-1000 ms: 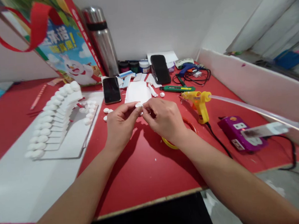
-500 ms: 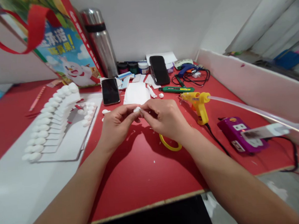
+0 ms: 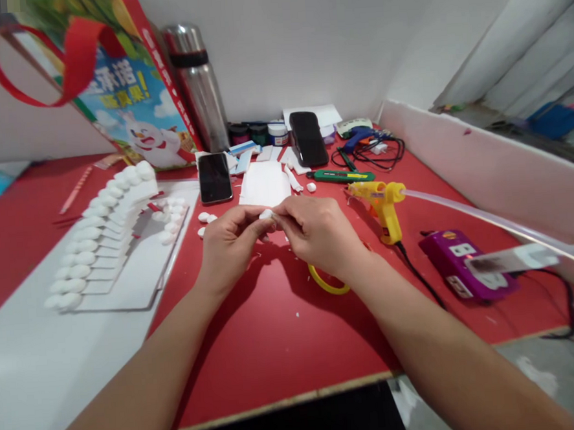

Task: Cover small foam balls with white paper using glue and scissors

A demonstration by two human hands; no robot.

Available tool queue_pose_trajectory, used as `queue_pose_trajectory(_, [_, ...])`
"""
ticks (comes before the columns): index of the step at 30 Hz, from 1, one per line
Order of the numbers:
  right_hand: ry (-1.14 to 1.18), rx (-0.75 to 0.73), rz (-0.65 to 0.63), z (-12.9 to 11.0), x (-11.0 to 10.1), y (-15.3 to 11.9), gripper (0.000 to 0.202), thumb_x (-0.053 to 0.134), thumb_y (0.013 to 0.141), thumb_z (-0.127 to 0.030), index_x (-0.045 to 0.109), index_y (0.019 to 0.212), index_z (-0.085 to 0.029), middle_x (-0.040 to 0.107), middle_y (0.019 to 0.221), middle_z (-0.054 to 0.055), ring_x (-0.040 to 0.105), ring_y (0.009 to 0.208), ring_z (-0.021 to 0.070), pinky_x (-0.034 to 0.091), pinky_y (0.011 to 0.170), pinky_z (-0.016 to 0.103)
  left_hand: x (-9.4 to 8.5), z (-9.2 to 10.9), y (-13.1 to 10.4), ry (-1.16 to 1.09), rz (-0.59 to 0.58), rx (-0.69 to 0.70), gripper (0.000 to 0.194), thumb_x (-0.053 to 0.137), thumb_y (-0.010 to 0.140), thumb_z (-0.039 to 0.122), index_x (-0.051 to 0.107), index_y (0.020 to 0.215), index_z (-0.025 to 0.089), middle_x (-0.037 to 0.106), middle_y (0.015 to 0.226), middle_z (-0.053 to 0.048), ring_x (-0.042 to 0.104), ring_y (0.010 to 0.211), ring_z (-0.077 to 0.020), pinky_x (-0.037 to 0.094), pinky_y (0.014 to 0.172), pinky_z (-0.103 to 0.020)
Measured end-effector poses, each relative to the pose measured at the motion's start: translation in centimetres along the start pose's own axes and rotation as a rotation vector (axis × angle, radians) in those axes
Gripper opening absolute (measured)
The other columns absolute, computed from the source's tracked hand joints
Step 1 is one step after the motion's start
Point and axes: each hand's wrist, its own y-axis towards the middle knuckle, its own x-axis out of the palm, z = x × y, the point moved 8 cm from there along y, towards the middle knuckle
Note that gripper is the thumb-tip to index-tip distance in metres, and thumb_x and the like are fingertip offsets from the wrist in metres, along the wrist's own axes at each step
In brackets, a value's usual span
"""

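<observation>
Between the fingertips of my left hand (image 3: 233, 244) and my right hand (image 3: 317, 229) is a small white rounded piece (image 3: 266, 214), its material not clear. Both hands are closed in a pinch on it, just above the red table. A few similar white pieces (image 3: 203, 217) lie beside my left hand. To the left stands a white model staircase (image 3: 108, 242) on a white base, edged with rows of these rounded pieces. Partly under my right hand lies a yellow ring-shaped handle (image 3: 327, 284); the rest of it is hidden.
A yellow glue gun (image 3: 384, 209) with a long clear stick lies right, near a purple power box (image 3: 465, 266). Behind are a green utility knife (image 3: 340, 175), two phones (image 3: 214, 178), paper scraps, paint jars (image 3: 277, 134), a steel flask (image 3: 202, 97) and a printed bag (image 3: 139, 107).
The whole view has shifted slightly down and right. Both hands keep pinching the white piece, with the fingers moved a little and more of its top showing.
</observation>
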Motion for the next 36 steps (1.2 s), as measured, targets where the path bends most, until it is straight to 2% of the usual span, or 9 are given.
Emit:
queue_pose_trajectory(6, [0.138,0.079,0.075,0.3,-0.6,0.0,0.016,0.063,0.091,-0.018,0.068,0.076,-0.015,0.066,0.066,0.002,0.055,0.059,0.0123,0.035,0.058,0.026,-0.5,0.3,0.0,0.090,0.016,0.087,0.011,0.075,0.088,0.026,0.076,0.095,0.018,0.076,0.080,0.000,0.069,0.066,-0.0117,0.054,0.063,-0.022])
queue_pose_trajectory(12, [0.252,-0.023,-0.028,0.0,-0.5,0.2,0.014,0.060,0.092,-0.012,0.072,0.084,-0.013,0.070,0.072,0.004,0.059,0.061,0.0115,0.040,0.059,0.024,-0.6,0.4,-0.2,0.082,0.006,0.087,0.007,0.077,0.085,0.023,0.076,0.090,0.018,0.076,0.076,0.000,0.067,0.062,-0.0122,0.054,0.060,-0.023])
queue_pose_trajectory(15, [0.307,-0.024,-0.062,0.4,-0.3,0.2,0.014,0.059,0.092,-0.011,0.071,0.085,-0.013,0.071,0.074,0.004,0.062,0.063,0.0115,0.042,0.060,0.024,-0.5,0.5,-0.2,0.058,-0.009,0.083,0.006,0.078,0.083,0.022,0.076,0.088,0.018,0.076,0.076,-0.001,0.066,0.061,-0.0119,0.054,0.060,-0.023])
queue_pose_trajectory(18, [0.357,0.030,-0.082,0.8,0.1,0.2,0.015,0.059,0.093,-0.014,0.070,0.083,-0.014,0.071,0.071,0.003,0.062,0.058,0.0109,0.043,0.058,0.024,-0.6,0.5,-0.2,0.050,0.000,0.074,0.014,0.078,0.084,0.024,0.078,0.097,0.019,0.076,0.076,-0.001,0.067,0.062,-0.0127,0.055,0.062,-0.024])
queue_pose_trajectory(22, [0.444,0.129,-0.078,1.3,0.5,0.2,0.016,0.061,0.094,-0.021,0.069,0.081,-0.016,0.067,0.061,0.000,0.064,0.055,0.0124,0.046,0.057,0.024,-0.7,0.7,-0.3,0.099,0.012,0.128,0.021,0.077,0.086,0.029,0.080,0.105,0.021,0.079,0.089,-0.004,0.072,0.072,-0.0167,0.058,0.069,-0.028])
queue_pose_trajectory(25, [0.519,0.209,-0.075,2.1,0.7,0.2,0.016,0.063,0.094,-0.027,0.069,0.083,-0.017,0.065,0.056,-0.001,0.062,0.050,0.0125,0.046,0.053,0.025,-0.5,0.8,-0.2,0.154,-0.043,0.155,0.026,0.073,0.089,0.030,0.078,0.113,0.022,0.079,0.100,-0.007,0.073,0.079,-0.0185,0.059,0.075,-0.030])
queue_pose_trajectory(28, [0.572,0.258,-0.092,2.8,1.1,0.2,0.017,0.065,0.093,-0.030,0.070,0.085,-0.017,0.069,0.062,0.001,0.062,0.047,0.0126,0.046,0.050,0.025,0.0,0.8,-0.1,0.200,-0.120,0.162,0.030,0.067,0.094,0.030,0.075,0.121,0.022,0.078,0.108,-0.008,0.074,0.080,-0.0182,0.058,0.079,-0.031])
queue_pose_trajectory(33, [0.587,0.255,-0.117,2.9,1.2,0.2,0.015,0.064,0.093,-0.027,0.069,0.084,-0.017,0.071,0.068,0.002,0.064,0.049,0.0127,0.047,0.052,0.025,0.2,0.9,-0.1,0.208,-0.153,0.152,0.030,0.062,0.096,0.031,0.074,0.121,0.019,0.077,0.109,-0.010,0.072,0.081,-0.0178,0.057,0.078,-0.029])
queue_pose_trajectory(36, [0.450,0.194,-0.077,2.4,0.7,0.3,0.016,0.063,0.093,-0.024,0.069,0.081,-0.015,0.069,0.064,0.002,0.062,0.050,0.0116,0.045,0.053,0.024,0.3,0.6,-0.2,0.198,-0.137,0.128,0.026,0.062,0.096,0.031,0.074,0.116,0.018,0.077,0.107,-0.009,0.071,0.083,-0.0178,0.055,0.076,-0.028])
